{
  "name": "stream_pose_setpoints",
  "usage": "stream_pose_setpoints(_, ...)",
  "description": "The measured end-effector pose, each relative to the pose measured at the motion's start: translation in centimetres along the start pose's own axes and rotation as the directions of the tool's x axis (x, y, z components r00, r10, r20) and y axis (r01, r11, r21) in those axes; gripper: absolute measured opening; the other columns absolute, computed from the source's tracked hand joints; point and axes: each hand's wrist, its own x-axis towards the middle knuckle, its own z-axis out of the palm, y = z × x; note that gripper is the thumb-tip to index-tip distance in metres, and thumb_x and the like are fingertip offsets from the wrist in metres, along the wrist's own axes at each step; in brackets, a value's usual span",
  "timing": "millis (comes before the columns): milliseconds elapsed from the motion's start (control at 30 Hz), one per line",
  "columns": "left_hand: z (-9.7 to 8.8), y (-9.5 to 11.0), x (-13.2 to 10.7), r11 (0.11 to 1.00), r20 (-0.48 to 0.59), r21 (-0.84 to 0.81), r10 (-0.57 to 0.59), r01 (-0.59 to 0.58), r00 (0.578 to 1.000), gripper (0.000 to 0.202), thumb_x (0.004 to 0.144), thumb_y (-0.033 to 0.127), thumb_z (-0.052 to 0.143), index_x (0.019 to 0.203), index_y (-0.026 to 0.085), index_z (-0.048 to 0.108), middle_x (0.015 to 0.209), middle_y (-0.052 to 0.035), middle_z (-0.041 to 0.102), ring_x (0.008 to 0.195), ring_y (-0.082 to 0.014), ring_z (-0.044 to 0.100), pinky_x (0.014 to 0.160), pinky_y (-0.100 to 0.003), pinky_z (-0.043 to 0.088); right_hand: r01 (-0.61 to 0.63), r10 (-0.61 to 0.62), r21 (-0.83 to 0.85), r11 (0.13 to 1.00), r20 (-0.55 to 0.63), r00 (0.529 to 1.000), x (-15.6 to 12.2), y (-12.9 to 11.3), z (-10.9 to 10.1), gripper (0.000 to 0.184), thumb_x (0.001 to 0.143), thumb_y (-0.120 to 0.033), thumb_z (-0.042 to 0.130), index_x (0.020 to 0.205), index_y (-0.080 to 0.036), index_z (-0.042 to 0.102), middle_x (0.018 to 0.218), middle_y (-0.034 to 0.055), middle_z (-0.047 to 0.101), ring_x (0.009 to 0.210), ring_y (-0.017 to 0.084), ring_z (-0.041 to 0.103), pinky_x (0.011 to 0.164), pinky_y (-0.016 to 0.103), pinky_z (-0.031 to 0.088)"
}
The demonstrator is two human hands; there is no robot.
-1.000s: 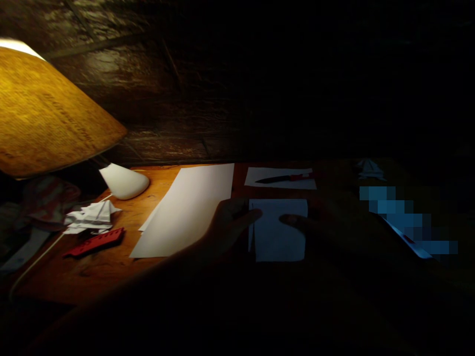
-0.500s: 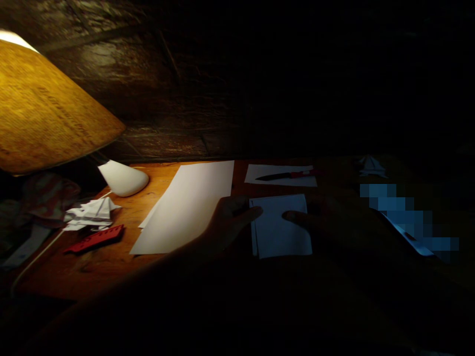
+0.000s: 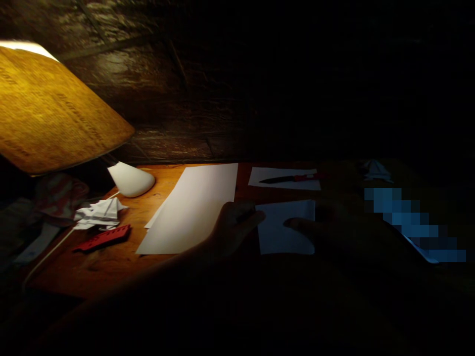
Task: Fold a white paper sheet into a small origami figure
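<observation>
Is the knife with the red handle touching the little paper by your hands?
Apart. The head view shows the knife lying on its own white sheet, and a strip of wooden table shows between that sheet and the small white paper.

The folded paper has shifted: its top edge now slants, its stacked left edge gone.
</observation>
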Motion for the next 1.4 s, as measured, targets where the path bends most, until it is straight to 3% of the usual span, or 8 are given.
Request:
stream_pose_setpoints(167,-0.2,0.4,-0.1,0.995,-0.005,0.039,0.090,-0.090,0.996,0.036,0.088,0.041,0.062,0.063,0.017,0.054,0.057,0.0041,0.041,0.053,-0.0085,0.035,0.046,-0.021,0.025,0.058,-0.059,-0.030,0.998,-0.006,0.998,-0.3,0.0,0.1,0.034,0.076,-0.046,0.084,0.096,-0.020,0.076,0.095,0.0087,0.080,0.085,0.027,0.076,0.073,0.040,0.061)
stream_pose_setpoints(367,-0.2,0.6,-0.1,0.961,-0.067,0.227,0.176,-0.156,0.982,0.043,0.088,0.038,0.064,0.052,0.018,0.048,0.048,0.0048,0.035,0.049,-0.0084,0.032,0.044,-0.021,0.023,0.115,-0.122,-0.123,0.986,-0.044,0.992,-0.7,-0.2,0.2,0.035,0.075,-0.050,0.084,0.091,-0.020,0.076,0.090,0.0069,0.077,0.078,0.024,0.072,0.063,0.035,0.058)
stream_pose_setpoints(500,-0.4,0.6,-0.3,0.939,-0.065,0.273,0.235,-0.210,0.970,0.044,0.090,0.037,0.063,0.053,0.018,0.051,0.047,0.0047,0.038,0.046,-0.0077,0.033,0.044,-0.022,0.024,0.134,-0.137,-0.167,0.977,-0.003,0.991,-0.8,-0.2,0.2,0.031,0.076,-0.050,0.083,0.088,-0.022,0.075,0.079,0.0038,0.074,0.071,0.021,0.069,0.058,0.032,0.055)
stream_pose_setpoints(700,-0.6,0.8,-0.4,0.916,-0.027,0.269,0.317,-0.298,0.948,0.040,0.097,0.037,0.058,0.063,0.017,0.062,0.052,0.0021,0.050,0.049,-0.0086,0.043,0.046,-0.023,0.029,0.129,-0.131,-0.200,0.971,0.005,0.991,-1.3,-0.6,0.2,0.029,0.078,-0.052,0.081,0.082,-0.023,0.075,0.070,0.0016,0.071,0.058,0.016,0.063,0.046,0.026,0.044)
stream_pose_setpoints(900,-0.6,1.1,-0.7,0.892,-0.001,0.260,0.382,-0.369,0.924,0.030,0.100,0.033,0.056,0.081,0.015,0.070,0.071,-0.0051,0.069,0.061,-0.0121,0.060,0.054,-0.024,0.042,0.135,-0.136,-0.214,0.968,0.009,0.991,-1.6,-1.3,0.5,0.029,0.080,-0.049,0.079,0.077,-0.021,0.073,0.070,0.0028,0.071,0.058,0.016,0.063,0.045,0.026,0.043)
stream_pose_setpoints(1133,-0.8,1.1,-0.8,0.872,0.019,0.262,0.424,-0.414,0.906,0.027,0.100,0.033,0.056,0.085,0.018,0.072,0.076,-0.0052,0.072,0.067,-0.0133,0.066,0.060,-0.024,0.050,0.181,-0.185,-0.210,0.961,-0.001,0.983,-1.8,-1.3,0.5,0.026,0.082,-0.048,0.078,0.076,-0.023,0.073,0.070,0.0022,0.070,0.061,0.017,0.064,0.047,0.027,0.046)
stream_pose_setpoints(1300,-0.9,0.9,-0.7,0.876,0.067,0.229,0.420,-0.423,0.905,0.033,0.097,0.046,0.061,0.084,0.017,0.071,0.068,-0.0032,0.067,0.057,-0.0113,0.058,0.051,-0.023,0.043,0.141,-0.139,-0.198,0.970,0.025,0.990,-1.8,-0.9,0.4,0.026,0.082,-0.048,0.078,0.083,-0.023,0.076,0.071,0.0025,0.072,0.060,0.016,0.064,0.047,0.026,0.047)
stream_pose_setpoints(1400,-0.8,1.0,-0.7,0.862,0.060,0.228,0.452,-0.453,0.890,0.031,0.099,0.037,0.060,0.078,0.017,0.070,0.067,-0.0029,0.066,0.058,-0.0107,0.060,0.052,-0.022,0.045,0.168,-0.161,-0.211,0.963,0.047,0.986,-1.7,-0.7,0.3,0.023,0.083,-0.046,0.079,0.082,-0.023,0.076,0.074,0.0025,0.073,0.065,0.016,0.067,0.053,0.027,0.051)
